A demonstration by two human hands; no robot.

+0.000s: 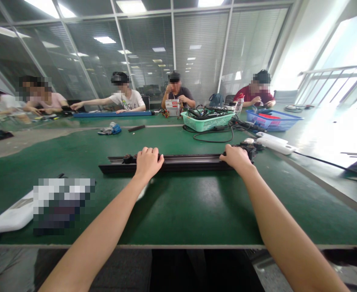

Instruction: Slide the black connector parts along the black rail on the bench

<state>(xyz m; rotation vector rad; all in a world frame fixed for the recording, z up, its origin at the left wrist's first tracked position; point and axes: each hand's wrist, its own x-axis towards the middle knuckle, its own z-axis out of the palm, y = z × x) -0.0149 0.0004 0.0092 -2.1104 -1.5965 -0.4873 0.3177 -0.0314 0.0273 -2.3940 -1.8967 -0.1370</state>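
A long black metal rail (190, 163) lies crosswise on the green table (196, 207), with a groove along its top. My left hand (148, 163) grips it left of its middle, thumb and fingers closed over the far edge. Near the right end, my right hand (236, 157) is closed on the same rail. Small dark parts (129, 159) sit in the rail left of my left hand. Past my right hand is a dark cluster of parts (250, 150); whether it is joined to the rail is unclear.
A green basket (208, 121) of cables and a blue basket (272, 121) stand beyond. White power strips (277, 144) lie at right. A white device (17, 211) is at left. Several people sit across the table, one reaching toward a blue bar (114, 114).
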